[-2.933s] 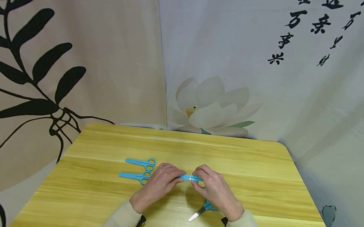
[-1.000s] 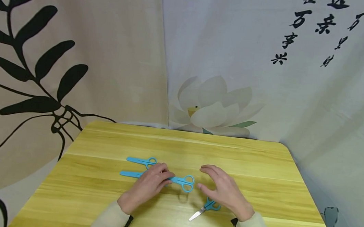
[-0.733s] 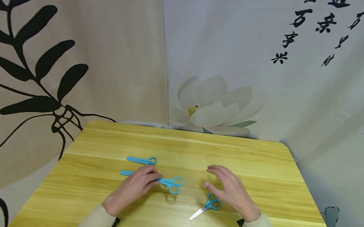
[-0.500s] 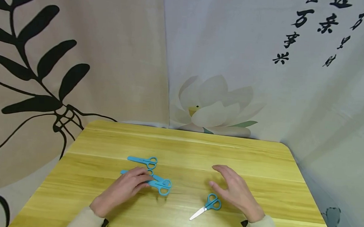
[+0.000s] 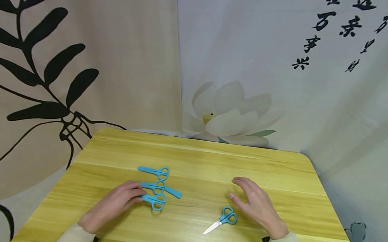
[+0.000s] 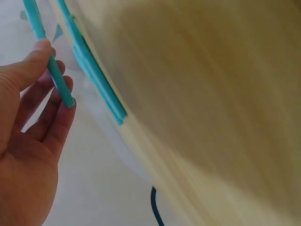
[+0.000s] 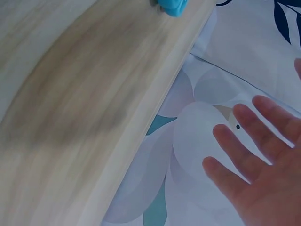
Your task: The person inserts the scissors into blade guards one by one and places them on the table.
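My left hand [image 5: 115,201] pinches a pair of blue-handled scissors [image 5: 155,201] by its covered blade end, with the handle loops pointing right. In the left wrist view, thumb and fingers hold the slim blue blade cover [image 6: 60,84], raised off the table. Two other covered scissors lie just beyond: one pair [image 5: 152,185] partly behind my fingers, the other pair [image 5: 153,170] farther back. A loose blue blade cover [image 5: 173,192] rests beside the nearer pair's handles. My right hand [image 5: 259,203] holds nothing, fingers apart, near scissors with a bare metal blade [image 5: 223,219].
The wooden table [image 5: 244,164] has rounded far corners. Behind it hangs a cloth backdrop [image 5: 134,59] with printed leaves, a lotus and black characters. Dark straps show at both wrists.
My right hand has let go of the scissors' handle and moved right. My left hand has carried the scissors left and nearer me, uncovering the loose cover.
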Tool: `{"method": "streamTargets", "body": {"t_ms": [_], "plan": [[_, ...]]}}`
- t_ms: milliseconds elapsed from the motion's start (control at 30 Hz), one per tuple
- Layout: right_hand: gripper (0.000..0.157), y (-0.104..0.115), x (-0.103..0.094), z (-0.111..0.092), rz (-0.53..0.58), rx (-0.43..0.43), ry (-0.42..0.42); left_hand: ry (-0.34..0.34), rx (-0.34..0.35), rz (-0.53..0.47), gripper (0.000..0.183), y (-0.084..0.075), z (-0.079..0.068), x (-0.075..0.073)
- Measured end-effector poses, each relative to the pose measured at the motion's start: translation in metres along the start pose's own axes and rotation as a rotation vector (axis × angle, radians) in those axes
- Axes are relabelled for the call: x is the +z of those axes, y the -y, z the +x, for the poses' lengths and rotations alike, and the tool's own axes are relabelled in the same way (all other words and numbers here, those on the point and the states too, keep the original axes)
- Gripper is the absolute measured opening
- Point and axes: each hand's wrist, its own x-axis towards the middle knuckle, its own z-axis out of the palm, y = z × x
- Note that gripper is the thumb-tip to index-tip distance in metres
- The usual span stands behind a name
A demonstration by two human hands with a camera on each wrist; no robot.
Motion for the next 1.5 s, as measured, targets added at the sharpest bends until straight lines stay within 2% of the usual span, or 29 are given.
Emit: {"method": "streamTargets", "body": {"t_ms": [233, 467, 700, 900, 1100, 1200, 1333, 1500], "plan": [[0.043, 0.001, -0.002, 0.0, -0.028, -0.015, -0.02, 0.037, 0.0, 0.035, 0.021, 0.005, -0.008, 0.002], [0.044, 0.001, -0.002, 0.001, -0.042, -0.012, -0.022, 0.058, -0.07, -0.074, 0.02, 0.012, -0.012, 0.004], [0.044, 0.001, -0.001, 0.001, -0.042, -0.008, -0.024, 0.13, -0.154, -0.112, 0.018, 0.022, -0.016, 0.002], [0.042, 0.001, -0.002, 0.002, -0.038, 0.001, -0.02, 0.141, -0.165, -0.16, 0.02, 0.029, -0.019, 0.004], [0.041, 0.001, -0.001, 0.002, -0.042, 0.007, -0.02, 0.171, -0.194, -0.253, 0.02, 0.034, -0.018, 0.002], [0.042, 0.0, 0.0, 0.002, -0.046, 0.01, -0.017, 0.2, -0.223, -0.273, 0.023, 0.035, -0.017, 0.0], [0.041, 0.001, 0.0, 0.0, -0.056, 0.009, 0.002, 0.238, -0.301, -0.26, 0.029, 0.033, -0.017, -0.002], [0.044, 0.003, 0.002, -0.004, -0.047, -0.017, 0.081, 0.208, -0.386, -0.208, 0.038, 0.021, -0.019, -0.006]]}}
